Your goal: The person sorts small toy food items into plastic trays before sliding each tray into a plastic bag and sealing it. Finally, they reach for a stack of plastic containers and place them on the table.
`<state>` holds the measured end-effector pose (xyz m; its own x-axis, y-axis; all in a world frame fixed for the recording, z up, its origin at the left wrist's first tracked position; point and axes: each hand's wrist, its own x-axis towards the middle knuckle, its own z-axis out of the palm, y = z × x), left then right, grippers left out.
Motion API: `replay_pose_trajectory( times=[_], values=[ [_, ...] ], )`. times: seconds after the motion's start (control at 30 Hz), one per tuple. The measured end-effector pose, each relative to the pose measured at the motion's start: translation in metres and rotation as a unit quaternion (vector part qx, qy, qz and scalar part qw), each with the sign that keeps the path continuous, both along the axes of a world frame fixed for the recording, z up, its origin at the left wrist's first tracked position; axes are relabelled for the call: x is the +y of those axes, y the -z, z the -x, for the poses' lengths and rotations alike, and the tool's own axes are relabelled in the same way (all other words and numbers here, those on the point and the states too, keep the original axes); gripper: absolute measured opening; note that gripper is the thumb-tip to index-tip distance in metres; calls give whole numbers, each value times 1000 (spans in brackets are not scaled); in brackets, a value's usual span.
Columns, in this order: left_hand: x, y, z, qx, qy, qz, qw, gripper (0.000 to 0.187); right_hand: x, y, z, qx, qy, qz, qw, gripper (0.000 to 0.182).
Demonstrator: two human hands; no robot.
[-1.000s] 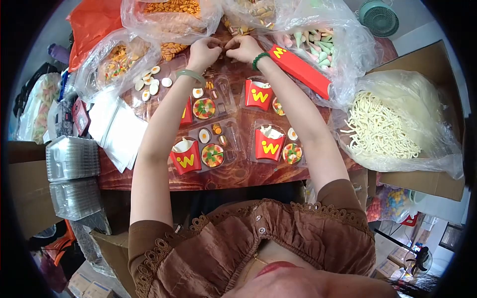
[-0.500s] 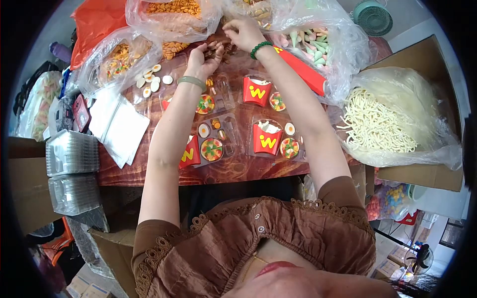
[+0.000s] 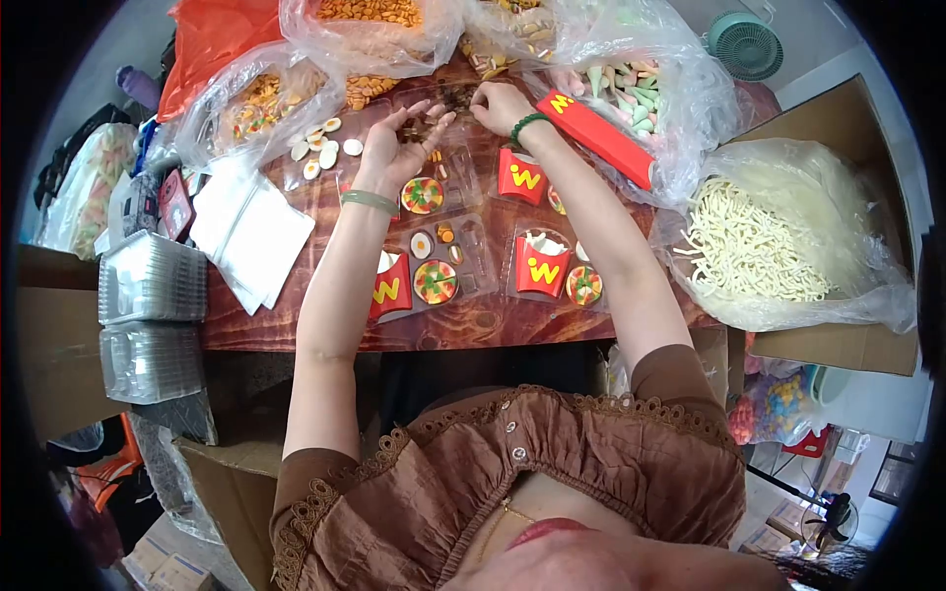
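My left hand [image 3: 402,143] is turned palm up over the far side of the table, cupping a small heap of brown candies [image 3: 426,126]. My right hand [image 3: 498,103] reaches beside it, fingertips pinched at the brown candies near the palm. Below the hands lie several clear plastic trays [image 3: 475,258], each with a red fries box [image 3: 541,271] marked with a yellow W, a pizza-shaped gummy [image 3: 435,282] and a fried-egg gummy [image 3: 421,244].
Open plastic bags of candy ring the table's far edge [image 3: 374,20]. A bag of white noodle-like candy [image 3: 754,246] sits in a cardboard box at right. Loose egg gummies [image 3: 325,153], white sheets [image 3: 251,227] and stacked clear trays [image 3: 148,281] are at left. A flat red box [image 3: 596,133] lies near my right forearm.
My hands, together at the far bags, have parted. The left turned palm up with brown candies and drew nearer; the right reached into a far bag, then came back beside it.
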<state>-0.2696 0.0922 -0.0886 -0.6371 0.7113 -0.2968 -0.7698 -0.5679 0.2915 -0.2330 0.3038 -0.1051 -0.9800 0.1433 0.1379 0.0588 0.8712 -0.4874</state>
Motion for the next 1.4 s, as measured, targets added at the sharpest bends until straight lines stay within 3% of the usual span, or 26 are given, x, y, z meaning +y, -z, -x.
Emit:
replay_pose_trajectory(
  times=[0.07, 0.13, 0.23, 0.33, 0.37, 0.4, 0.47, 0.53, 0.6, 0.8, 0.87, 1.0, 1.13, 1.2, 1.4],
  values=[
    [-6, 1, -8, 2, 5, -5, 1000, 34, 3, -3, -7, 87, -18, 33, 996, 20],
    [-13, -8, -23, 68, 25, 3, 997, 35, -15, -39, -31, 64, -42, 188, 979, 20],
    [-31, -13, -50, 87, 56, -8, 995, 35, -42, -88, -73, 8, -131, 278, 952, 20],
    [-45, -18, -86, 93, 70, 24, 993, 35, -57, -103, -100, -32, -254, 202, 945, 17],
    [-48, -18, -99, 95, 54, 62, 992, 36, -68, -111, -112, -115, -220, 249, 936, 17],
    [-52, -20, -112, 82, 73, 50, 993, 34, -73, -109, -117, -119, -217, 253, 935, 17],
    [-58, -24, -135, 101, 79, 117, 985, 32, -82, -103, -127, -56, -272, 123, 953, 22],
    [-62, -15, -147, 98, 95, 106, 985, 31, -98, -109, -139, -77, -264, 88, 957, 21],
    [-69, -12, -158, 111, 101, 150, 977, 29, -109, -110, -151, -132, -282, -17, 950, 18],
    [-88, -20, -182, 100, 81, 200, 971, 27, -123, -100, -172, -116, -317, -13, 941, 18],
    [-94, -20, -188, 94, 77, 189, 974, 27, -121, -99, -176, -60, -331, 52, 940, 13],
    [-100, -17, -200, 74, 54, 180, 979, 27, -120, -95, -179, -147, -322, 171, 919, 19],
    [-97, -14, -211, 82, 2, 204, 976, 27, -127, -94, -180, -159, -301, 118, 933, 21],
    [-95, -14, -213, 92, -16, 204, 975, 27, -132, -95, -183, -120, -277, 68, 951, 21],
    [-93, -12, -216, 91, -62, 184, 977, 25, -146, -96, -195, -5, -238, 66, 969, 24]
  ],
)
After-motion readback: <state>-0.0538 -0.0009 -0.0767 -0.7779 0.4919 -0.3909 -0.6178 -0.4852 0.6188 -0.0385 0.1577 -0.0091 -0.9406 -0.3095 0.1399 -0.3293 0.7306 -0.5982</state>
